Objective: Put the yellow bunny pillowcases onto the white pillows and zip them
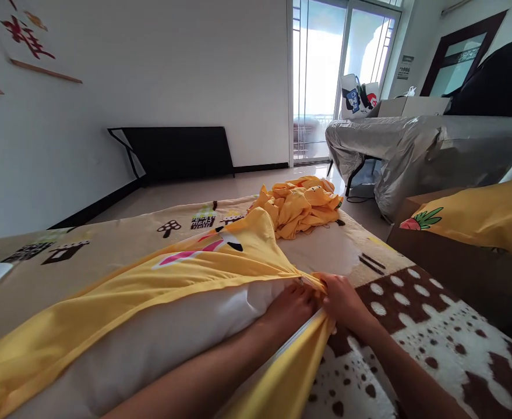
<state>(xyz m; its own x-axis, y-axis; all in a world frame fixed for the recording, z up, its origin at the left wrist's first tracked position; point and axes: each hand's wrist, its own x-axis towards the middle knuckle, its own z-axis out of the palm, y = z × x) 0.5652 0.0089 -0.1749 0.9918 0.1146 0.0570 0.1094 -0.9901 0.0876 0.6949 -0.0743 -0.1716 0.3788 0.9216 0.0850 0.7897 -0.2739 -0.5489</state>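
Observation:
A yellow pillowcase (203, 265) with pink and black prints lies partly over a white pillow (186, 320), which shows through the case's long open side. My left hand (297, 302) reaches inside that opening at the pillow's far right corner, its fingers bent against the white fabric; what they grip is partly hidden. Beside it, my right hand (336, 294) is closed on the bunched edge of the yellow case. From there, a flap of yellow cloth hangs down toward the bottom of the view.
Crumpled yellow cloth (302, 203) sits on the beige patterned blanket (124, 233). A brown and white spotted blanket (439, 326) is at the right. Beyond it are a yellow pillow (491, 215) on a brown box and a plastic-covered table (413, 139). A black panel (181, 151) leans on the wall.

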